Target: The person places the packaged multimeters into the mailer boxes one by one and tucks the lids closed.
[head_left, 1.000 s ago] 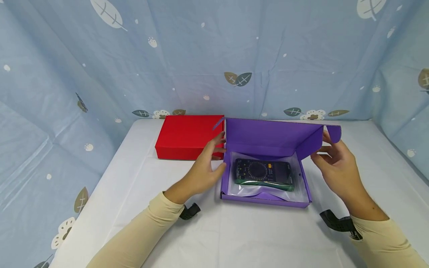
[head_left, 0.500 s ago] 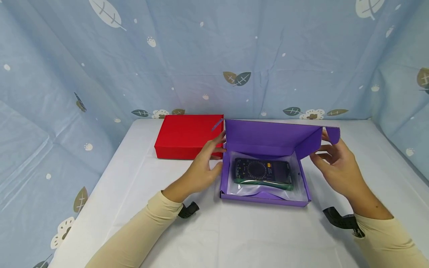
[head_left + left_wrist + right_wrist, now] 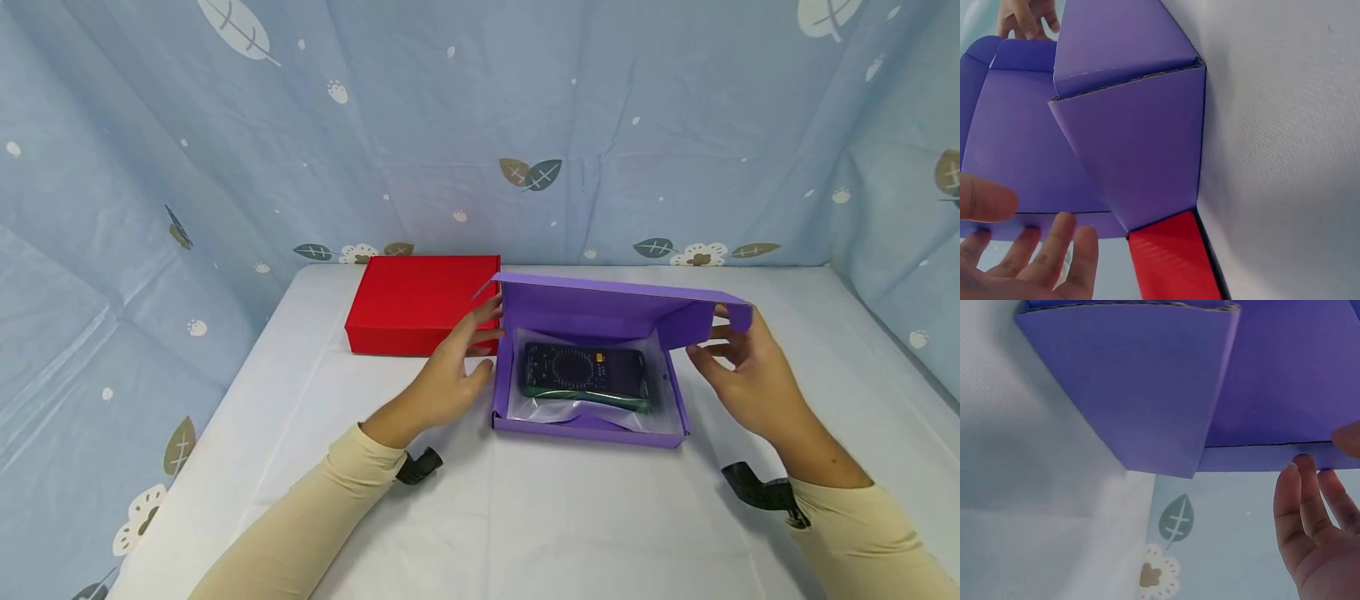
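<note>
A purple cardboard box sits on the table, its hinged lid raised and leaning forward over the tray. Inside lies a black multimeter with a green lower side, in a clear plastic bag. At the lid's left side, my left hand has its fingers spread, fingertips right at the side flap and thumb apart from them. Across from it, my right hand reaches its fingers behind the lid's right flap, thumb in front. Fingertips meet the flap edge in the right wrist view.
Behind my left hand, a closed red box stands against the purple box's left side. White cloth covers the table. A blue patterned curtain hangs along the back and both sides.
The purple lid has tipped forward and down over the multimeter. My right hand has followed it slightly to the left, while the left hand has hardly moved.
</note>
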`<state>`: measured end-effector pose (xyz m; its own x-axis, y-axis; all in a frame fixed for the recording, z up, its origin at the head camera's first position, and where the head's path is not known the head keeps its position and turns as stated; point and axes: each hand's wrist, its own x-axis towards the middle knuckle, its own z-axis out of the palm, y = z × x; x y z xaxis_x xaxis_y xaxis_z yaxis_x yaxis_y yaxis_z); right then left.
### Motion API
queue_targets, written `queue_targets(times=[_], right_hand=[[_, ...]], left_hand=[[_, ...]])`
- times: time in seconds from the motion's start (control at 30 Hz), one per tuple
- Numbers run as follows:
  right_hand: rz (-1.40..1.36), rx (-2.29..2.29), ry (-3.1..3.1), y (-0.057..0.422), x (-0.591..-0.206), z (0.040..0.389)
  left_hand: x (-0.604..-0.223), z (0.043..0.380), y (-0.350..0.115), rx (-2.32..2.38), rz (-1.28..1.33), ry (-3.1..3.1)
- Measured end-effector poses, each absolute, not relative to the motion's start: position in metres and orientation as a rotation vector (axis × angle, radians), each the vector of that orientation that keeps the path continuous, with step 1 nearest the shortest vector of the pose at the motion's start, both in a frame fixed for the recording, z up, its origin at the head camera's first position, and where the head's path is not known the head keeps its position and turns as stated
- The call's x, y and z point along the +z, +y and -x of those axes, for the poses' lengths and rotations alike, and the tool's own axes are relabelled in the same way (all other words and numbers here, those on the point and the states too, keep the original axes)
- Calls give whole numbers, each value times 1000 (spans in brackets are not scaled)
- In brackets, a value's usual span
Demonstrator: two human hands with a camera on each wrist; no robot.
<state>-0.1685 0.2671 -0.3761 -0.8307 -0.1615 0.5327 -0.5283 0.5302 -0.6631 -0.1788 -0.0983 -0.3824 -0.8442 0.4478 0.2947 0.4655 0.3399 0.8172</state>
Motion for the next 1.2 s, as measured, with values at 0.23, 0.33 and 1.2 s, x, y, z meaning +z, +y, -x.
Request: queue_targets(times=[0.23,0.33,1.2], right_hand=[[-634,1132,-2348,269,-383,171],[-649,1112,-2354,271,-383,172],[-837,990,-2526,292,-386,173]], left_hand=[[-383,182,-101,-1608,872,-2559],[-382,183,-103,-1588,877,-2564],[-376,182,-111,-1699,775,-2527]])
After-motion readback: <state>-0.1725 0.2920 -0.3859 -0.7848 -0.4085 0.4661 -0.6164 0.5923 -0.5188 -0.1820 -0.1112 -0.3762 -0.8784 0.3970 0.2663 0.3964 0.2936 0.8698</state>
